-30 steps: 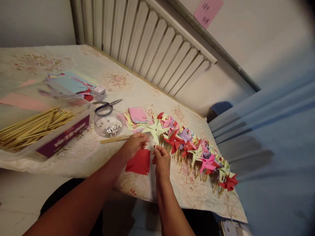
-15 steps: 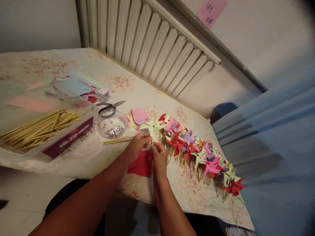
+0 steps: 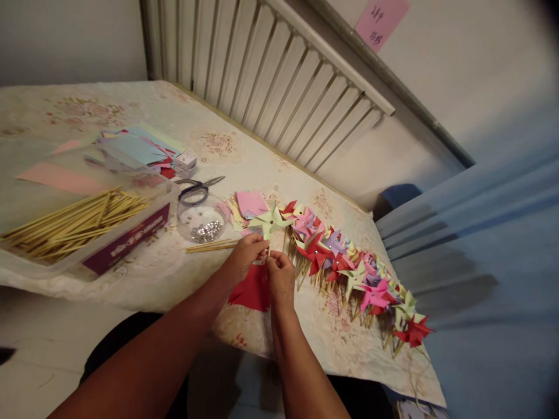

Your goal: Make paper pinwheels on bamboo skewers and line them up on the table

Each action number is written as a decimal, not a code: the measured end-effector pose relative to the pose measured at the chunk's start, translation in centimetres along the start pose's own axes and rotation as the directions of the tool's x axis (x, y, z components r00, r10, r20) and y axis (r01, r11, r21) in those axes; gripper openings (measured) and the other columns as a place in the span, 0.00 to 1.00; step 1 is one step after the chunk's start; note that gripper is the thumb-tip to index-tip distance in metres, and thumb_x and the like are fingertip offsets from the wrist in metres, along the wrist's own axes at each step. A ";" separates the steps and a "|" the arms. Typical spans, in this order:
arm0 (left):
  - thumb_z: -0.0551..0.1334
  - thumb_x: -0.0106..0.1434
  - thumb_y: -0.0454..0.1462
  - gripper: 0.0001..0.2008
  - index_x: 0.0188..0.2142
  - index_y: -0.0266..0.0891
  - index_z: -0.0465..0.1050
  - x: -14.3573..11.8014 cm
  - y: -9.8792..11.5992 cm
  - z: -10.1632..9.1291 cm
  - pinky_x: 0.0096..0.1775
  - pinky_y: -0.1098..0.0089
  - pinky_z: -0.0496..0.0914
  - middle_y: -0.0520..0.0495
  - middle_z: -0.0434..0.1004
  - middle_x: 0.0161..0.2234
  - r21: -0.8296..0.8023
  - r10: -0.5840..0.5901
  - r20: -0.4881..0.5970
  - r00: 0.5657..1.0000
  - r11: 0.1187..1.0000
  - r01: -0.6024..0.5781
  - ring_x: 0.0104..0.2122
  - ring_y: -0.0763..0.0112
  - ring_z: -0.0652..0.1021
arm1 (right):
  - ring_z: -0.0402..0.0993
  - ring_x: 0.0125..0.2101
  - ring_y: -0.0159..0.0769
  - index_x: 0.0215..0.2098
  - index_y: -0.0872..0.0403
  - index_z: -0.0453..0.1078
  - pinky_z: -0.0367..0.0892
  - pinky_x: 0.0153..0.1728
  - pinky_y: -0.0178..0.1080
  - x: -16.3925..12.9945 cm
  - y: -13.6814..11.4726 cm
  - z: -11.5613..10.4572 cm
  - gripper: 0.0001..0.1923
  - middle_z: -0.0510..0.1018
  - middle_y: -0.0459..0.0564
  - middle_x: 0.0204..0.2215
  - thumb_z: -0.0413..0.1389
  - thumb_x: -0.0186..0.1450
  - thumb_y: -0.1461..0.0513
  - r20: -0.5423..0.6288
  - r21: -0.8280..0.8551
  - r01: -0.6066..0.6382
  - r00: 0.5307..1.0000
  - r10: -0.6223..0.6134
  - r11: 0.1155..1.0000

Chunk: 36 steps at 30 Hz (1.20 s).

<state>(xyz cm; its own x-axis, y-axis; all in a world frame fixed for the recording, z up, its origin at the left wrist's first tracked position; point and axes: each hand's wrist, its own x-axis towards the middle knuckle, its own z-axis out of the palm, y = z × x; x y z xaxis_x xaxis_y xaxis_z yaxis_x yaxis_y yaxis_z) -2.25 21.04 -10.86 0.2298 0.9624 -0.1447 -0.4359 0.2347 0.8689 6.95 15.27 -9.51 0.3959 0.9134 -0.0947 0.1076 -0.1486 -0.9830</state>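
While my right hand (image 3: 282, 274) is pinching the stick (image 3: 268, 252) of the pale-green pinwheel (image 3: 271, 221) at frame centre, and my left hand (image 3: 248, 255), nearly closed, is hiding its hold, I am favouring light pressure, sparing the blades (image 3: 261, 220).

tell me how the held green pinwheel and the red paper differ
The pinwheel is folded into blades; the red paper, partly hidden, looks flat. The pinwheel is held up; the red paper lies on the tablecloth. The pinwheel has a small pin at its centre; the red paper's visible part shows none. Both are paper.
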 end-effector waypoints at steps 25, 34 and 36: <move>0.69 0.47 0.43 0.14 0.28 0.37 0.70 -0.1 0.2 0.1 0.26 0.73 0.58 0.56 0.67 0.21 -0.055 -0.025 0.040 0.999 0.998 0.027 0.21 0.78 0.65 | 0.58 0.15 0.28 0.28 0.54 0.72 0.53 0.18 0.32 0.0 -0.1 -0.7 0.09 0.67 0.38 0.15 0.58 0.52 0.57 -0.032 -0.001 -0.011 0.999 0.011 1.000; 0.69 0.49 0.43 0.15 0.28 0.37 0.68 0.2 -0.2 0.0 0.26 0.73 0.58 0.56 0.65 0.21 -0.051 -0.008 0.081 0.997 0.999 0.012 0.21 0.78 0.65 | 0.57 0.14 0.27 0.26 0.53 0.70 0.51 0.17 0.32 0.2 -0.1 -0.6 0.10 0.66 0.37 0.13 0.58 0.53 0.54 -0.020 -0.008 -0.017 1.000 0.017 1.000; 0.69 0.49 0.43 0.14 0.28 0.37 0.68 0.2 -0.4 -0.1 0.27 0.73 0.59 0.56 0.66 0.21 -0.052 -0.008 0.101 0.995 0.999 0.014 0.21 0.78 0.65 | 0.56 0.13 0.27 0.25 0.53 0.70 0.50 0.17 0.32 0.3 0.0 -0.6 0.11 0.65 0.37 0.12 0.58 0.53 0.53 -0.012 -0.004 -0.016 1.000 0.016 1.000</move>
<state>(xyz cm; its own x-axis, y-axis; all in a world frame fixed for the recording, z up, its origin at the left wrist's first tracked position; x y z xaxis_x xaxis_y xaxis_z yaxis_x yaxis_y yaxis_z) -2.10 21.12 -11.24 0.3200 0.9417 -0.1036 -0.4771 0.2546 0.8412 7.64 15.26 -9.44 0.4083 0.9064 -0.1086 0.1049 -0.1648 -0.9807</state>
